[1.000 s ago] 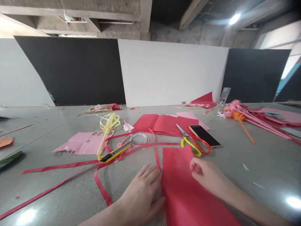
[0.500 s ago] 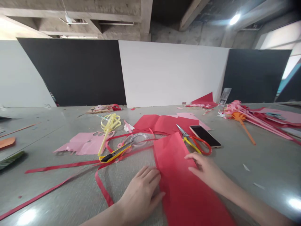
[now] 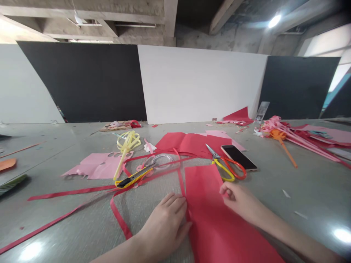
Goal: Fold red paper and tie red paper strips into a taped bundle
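Observation:
A long red paper sheet [image 3: 211,215] lies on the grey table in front of me. My left hand [image 3: 164,224] rests flat on the table, its fingertips pressing the sheet's left edge. On the sheet's right edge my right hand [image 3: 238,199] is curled, pinching the paper between thumb and fingers. Just beyond the sheet lie scissors [image 3: 226,166] with yellow and red handles, and a phone [image 3: 238,157] lies beside them.
A yellow utility knife [image 3: 134,178], a clear tape roll [image 3: 160,160], long red strips [image 3: 71,191], pink cut paper [image 3: 94,166] and a yellow paper wand [image 3: 125,148] lie to the left. Folded red sheets [image 3: 189,144] lie behind. Pink and orange paper crafts [image 3: 290,137] are piled at right.
The sheet's far end was lifted and swung left half a second ago; now it lies flat and straight again. My right hand has curled from spread fingers into a pinch on the right edge.

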`<state>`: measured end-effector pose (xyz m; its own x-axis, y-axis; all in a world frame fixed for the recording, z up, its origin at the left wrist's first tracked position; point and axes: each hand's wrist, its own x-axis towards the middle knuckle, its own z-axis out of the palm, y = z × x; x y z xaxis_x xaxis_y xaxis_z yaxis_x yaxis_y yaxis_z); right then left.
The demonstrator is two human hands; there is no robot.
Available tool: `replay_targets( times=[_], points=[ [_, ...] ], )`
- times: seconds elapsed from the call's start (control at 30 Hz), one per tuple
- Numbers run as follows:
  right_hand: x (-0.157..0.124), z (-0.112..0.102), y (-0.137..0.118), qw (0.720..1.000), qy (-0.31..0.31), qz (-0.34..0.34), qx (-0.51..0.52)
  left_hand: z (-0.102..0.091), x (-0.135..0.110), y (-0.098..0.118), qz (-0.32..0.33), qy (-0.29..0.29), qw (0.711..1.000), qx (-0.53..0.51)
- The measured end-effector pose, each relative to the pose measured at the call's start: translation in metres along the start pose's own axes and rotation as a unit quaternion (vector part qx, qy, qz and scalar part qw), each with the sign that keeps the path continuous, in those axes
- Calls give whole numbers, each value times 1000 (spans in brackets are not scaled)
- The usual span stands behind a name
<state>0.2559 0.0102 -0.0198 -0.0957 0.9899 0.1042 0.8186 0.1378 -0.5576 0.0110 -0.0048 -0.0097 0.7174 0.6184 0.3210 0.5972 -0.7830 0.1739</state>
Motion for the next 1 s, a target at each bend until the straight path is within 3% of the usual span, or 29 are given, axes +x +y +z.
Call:
replay_targets(
  times=[0.3,0.5,0.63,1.0],
  points=[
    [-1,-2,-1,1000,-7,9,-17,1,-1,0,8,14,1000,-4],
    [1,-11,-1,999,-18,17,41,2,-4,-2,-24,-4,999,26],
    [4,-6,7,997,2,-7,75,0,-3,-2,-20,8,1000,13],
    [2,-10,2,999,-32,5,17,0,-2,-1,-12,1,1000,-1]
  ],
)
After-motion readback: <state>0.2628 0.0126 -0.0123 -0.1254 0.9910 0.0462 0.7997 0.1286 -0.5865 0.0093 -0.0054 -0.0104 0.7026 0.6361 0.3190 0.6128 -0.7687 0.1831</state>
